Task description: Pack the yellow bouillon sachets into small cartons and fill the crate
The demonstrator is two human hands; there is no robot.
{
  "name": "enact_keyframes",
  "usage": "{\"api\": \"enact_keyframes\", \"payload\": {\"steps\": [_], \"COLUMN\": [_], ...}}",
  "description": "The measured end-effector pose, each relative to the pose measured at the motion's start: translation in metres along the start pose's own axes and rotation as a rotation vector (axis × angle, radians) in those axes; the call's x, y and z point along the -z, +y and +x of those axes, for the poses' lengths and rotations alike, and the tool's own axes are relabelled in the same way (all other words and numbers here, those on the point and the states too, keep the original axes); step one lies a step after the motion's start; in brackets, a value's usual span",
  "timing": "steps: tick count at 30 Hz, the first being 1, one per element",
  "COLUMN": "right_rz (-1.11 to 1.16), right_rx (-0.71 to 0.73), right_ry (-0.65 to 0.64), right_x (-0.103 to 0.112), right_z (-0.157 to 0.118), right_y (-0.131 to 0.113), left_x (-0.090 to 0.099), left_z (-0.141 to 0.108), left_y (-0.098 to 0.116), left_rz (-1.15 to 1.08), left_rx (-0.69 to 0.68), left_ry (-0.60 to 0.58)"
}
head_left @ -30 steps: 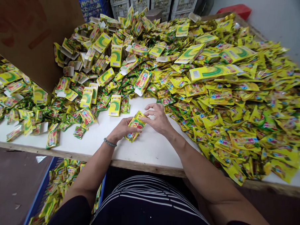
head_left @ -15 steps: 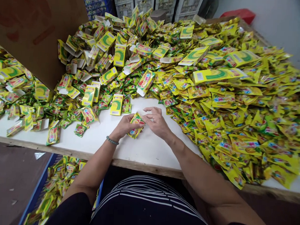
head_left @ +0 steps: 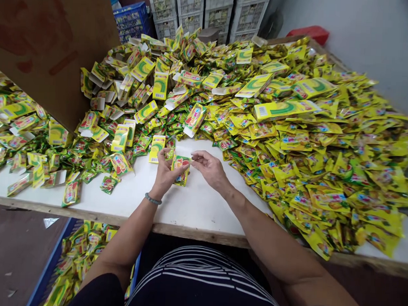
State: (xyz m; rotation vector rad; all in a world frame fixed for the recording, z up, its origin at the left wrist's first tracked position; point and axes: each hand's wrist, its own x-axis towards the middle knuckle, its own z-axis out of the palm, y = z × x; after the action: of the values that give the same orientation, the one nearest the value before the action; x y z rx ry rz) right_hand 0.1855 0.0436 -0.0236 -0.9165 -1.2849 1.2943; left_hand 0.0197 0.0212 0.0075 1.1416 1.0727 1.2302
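A small green and yellow box (head_left: 180, 171) with a red fruit picture stands tilted over the white tabletop, its pale top flap raised. My left hand (head_left: 166, 173) holds it from the left, thumb across its front. At its upper right edge, the fingers of my right hand (head_left: 208, 169) are pinched together; what lies between them is too small to make out. Just behind my left hand lies a yellow box (head_left: 157, 149) with an open flap.
Yellow packets (head_left: 307, 175) are heaped on the right. Boxes and green packets spread behind and left, beside a large brown carton (head_left: 53, 51). Below the table edge sits a blue crate (head_left: 52, 263) of packets. Stacked white crates (head_left: 190, 12) stand behind.
The box in my left hand has turned more upright and its pale flap now shows. My right fingers have closed at its edge. The whole view has shifted slightly.
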Motion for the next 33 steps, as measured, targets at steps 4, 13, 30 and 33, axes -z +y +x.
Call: {"api": "enact_keyframes", "payload": {"steps": [4, 13, 30, 33], "right_rz": [-0.057, -0.147, -0.031, 0.03], "right_rx": [-0.009, 0.019, -0.092, -0.153], "right_ry": [-0.086, -0.037, -0.055, -0.099], "right_x": [-0.003, 0.009, 0.005, 0.011], "right_z": [-0.006, -0.001, -0.003, -0.002], "right_y": [-0.003, 0.004, -0.004, -0.003], "left_x": [0.003, 0.005, 0.008, 0.009], "left_z": [-0.001, -0.001, 0.004, 0.003], "left_y": [0.001, 0.001, -0.005, -0.003], "left_rz": [0.052, 0.066, 0.021, 0.037], "left_rx": [0.075, 0.163, 0.079, 0.084], "left_ry": [-0.075, -0.203, 0.027, -0.006]}}
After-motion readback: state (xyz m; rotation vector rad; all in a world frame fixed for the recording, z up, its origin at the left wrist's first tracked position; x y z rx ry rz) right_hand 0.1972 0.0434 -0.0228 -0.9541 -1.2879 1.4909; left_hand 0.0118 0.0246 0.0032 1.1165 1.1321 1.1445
